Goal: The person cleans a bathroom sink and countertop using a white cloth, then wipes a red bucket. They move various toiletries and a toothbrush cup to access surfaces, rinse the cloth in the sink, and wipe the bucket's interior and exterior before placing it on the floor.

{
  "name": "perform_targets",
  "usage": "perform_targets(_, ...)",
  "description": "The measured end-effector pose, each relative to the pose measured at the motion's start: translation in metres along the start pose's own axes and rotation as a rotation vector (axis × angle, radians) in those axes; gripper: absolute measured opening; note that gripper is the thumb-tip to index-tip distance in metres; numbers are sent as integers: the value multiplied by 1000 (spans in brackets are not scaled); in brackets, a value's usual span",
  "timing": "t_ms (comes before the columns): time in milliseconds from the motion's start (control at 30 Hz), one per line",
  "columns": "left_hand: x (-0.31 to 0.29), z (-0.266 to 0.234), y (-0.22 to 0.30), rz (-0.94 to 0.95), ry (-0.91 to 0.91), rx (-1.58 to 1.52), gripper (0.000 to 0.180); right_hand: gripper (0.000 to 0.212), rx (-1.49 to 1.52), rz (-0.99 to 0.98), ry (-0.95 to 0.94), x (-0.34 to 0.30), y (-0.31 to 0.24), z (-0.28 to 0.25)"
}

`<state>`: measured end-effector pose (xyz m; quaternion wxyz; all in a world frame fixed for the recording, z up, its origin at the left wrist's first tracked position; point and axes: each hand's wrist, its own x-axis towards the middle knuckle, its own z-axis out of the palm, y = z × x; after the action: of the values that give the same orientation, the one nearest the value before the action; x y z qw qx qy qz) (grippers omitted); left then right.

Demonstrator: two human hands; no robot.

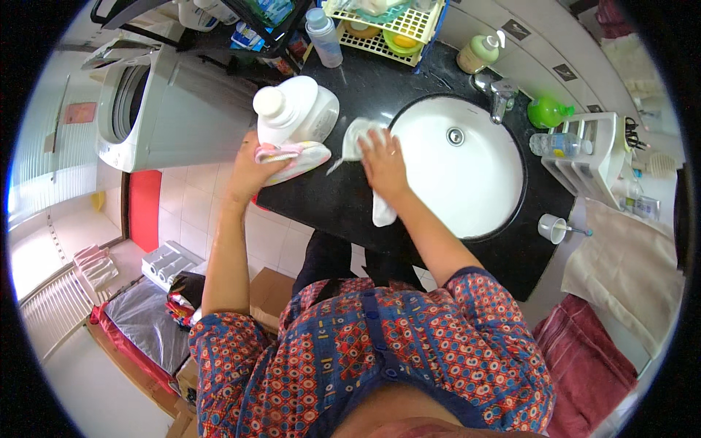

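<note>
My left hand is closed on a folded white cloth with pink and coloured patches at the counter's left edge. Directly beyond it stands a big white jug-shaped bottle with a round cap; the cloth overlaps its lower part in view. My right hand lies on the black counter beside the sink, fingers spread over a white, cloth-like piece that looks slightly blurred. More white material shows beside my right wrist; whether both belong to one piece is hidden under the hand.
The white oval sink and its tap are to the right. Around the counter stand a soap pump bottle, a light blue bottle, a yellow rack and a cup with a toothbrush. A washing machine is at left.
</note>
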<state>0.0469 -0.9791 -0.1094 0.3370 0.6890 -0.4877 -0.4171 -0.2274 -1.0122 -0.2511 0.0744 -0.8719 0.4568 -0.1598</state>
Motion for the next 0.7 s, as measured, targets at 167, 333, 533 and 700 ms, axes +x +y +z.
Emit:
perform_targets(167, 5, 4, -26, -4, 56, -158, 49, 43, -107, 138, 160, 81, 42, 22)
perform_targets(333, -23, -42, -47, -17, -11, -251, 43, 42, -192, 251, 194, 138, 51, 31)
perform_targets(533, -63, -118, -56, -176, 6, -150, 43, 46, 67, -137, -215, 80, -63, 26)
perform_targets(700, -67, -150, -84, -202, 57, -212, 47, 40, -1, -23, 29, 166, -57, 54)
